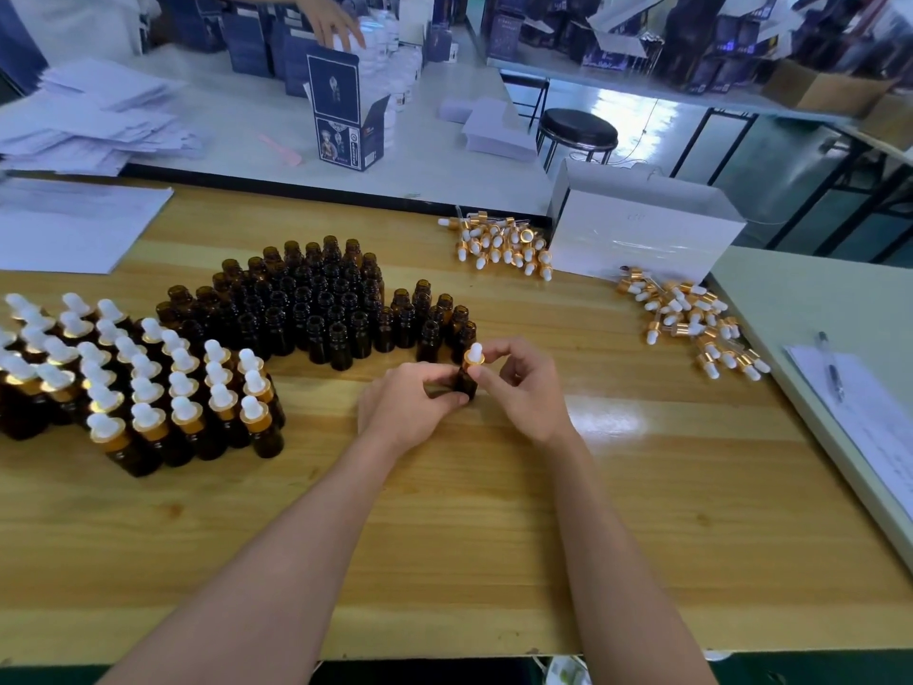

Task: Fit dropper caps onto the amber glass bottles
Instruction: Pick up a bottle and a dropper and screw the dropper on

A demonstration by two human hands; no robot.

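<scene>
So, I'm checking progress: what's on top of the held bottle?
A dropper cap, white bulb over gold collar, pinched by right hand. Left hand hides part of the bottle.

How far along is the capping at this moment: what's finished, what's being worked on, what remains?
Done: a block of capped bottles stands at the left. In hand: the left hand holds one bottle while the right hand pinches a dropper cap on its neck. Left: a cluster of open bottles behind, with two heaps of loose caps at the right.
</scene>
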